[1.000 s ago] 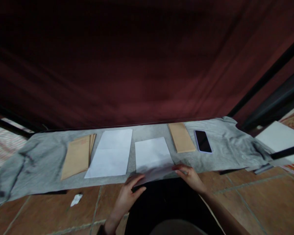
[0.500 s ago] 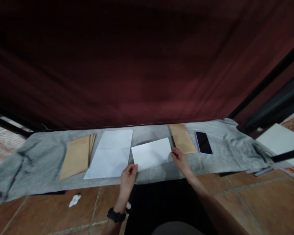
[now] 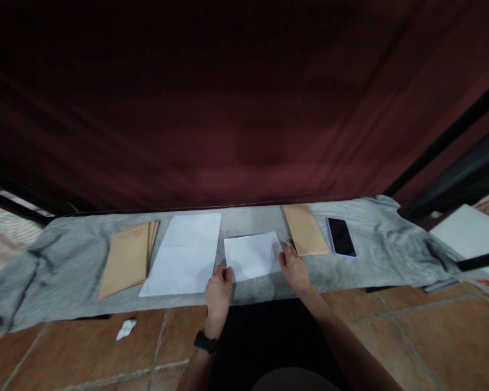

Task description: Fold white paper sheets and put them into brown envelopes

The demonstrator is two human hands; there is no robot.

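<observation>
A small white sheet of paper (image 3: pixel 252 256) lies low over the grey cloth, about half as long as the sheets beside it. At its lower left corner, the fingers and thumb of my left hand (image 3: pixel 219 293) are closed on the edge. My right hand (image 3: pixel 294 270) pinches the right edge, with its fingertips partly hidden. Left of the small paper are larger white sheets (image 3: pixel 183 255) showing a crosswise crease. A brown envelope (image 3: pixel 305 231) rests just beyond my right hand.
Several brown envelopes (image 3: pixel 126 258) are stacked at the left on the grey cloth (image 3: pixel 69 260). A phone (image 3: pixel 342 237) lies at the right. Behind hangs a dark red curtain (image 3: pixel 244 136). Crumpled white paper (image 3: pixel 126 328) is on the tiled floor.
The small paper has come down flatter and turned to sit straighter. My left hand has shifted right and slightly up; my right hand has moved a little left. Both keep hold of it.
</observation>
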